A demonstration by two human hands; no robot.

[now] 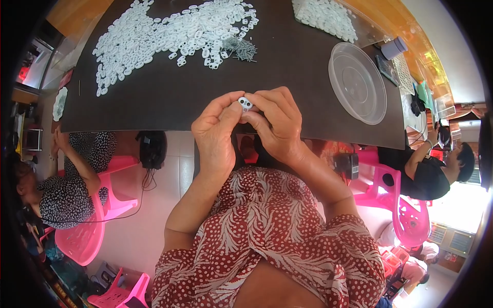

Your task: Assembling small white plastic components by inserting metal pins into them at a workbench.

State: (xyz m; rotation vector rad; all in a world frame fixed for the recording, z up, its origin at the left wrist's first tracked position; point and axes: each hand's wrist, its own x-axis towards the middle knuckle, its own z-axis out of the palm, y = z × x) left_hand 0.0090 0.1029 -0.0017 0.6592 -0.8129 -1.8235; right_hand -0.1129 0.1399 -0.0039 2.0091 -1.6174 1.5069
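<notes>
Between my two hands, just over the near edge of the dark table, is a small white plastic piece with two dark holes (245,103). My left hand (218,126) pinches it from the left with thumb and forefinger. From the other side, the thumb and fingers of my right hand (277,120) close on the same piece. Beyond them a large spread of similar white pieces (174,33) covers the far left and middle of the table. At its right end lies a small heap of grey metal screws or pins (240,50).
A round clear plastic lid (357,83) lies at the right of the dark table (154,110). Behind it a clear tub of white pieces (324,19) stands near a grey cup (394,47). People sit on pink chairs at left (82,238) and right (411,218).
</notes>
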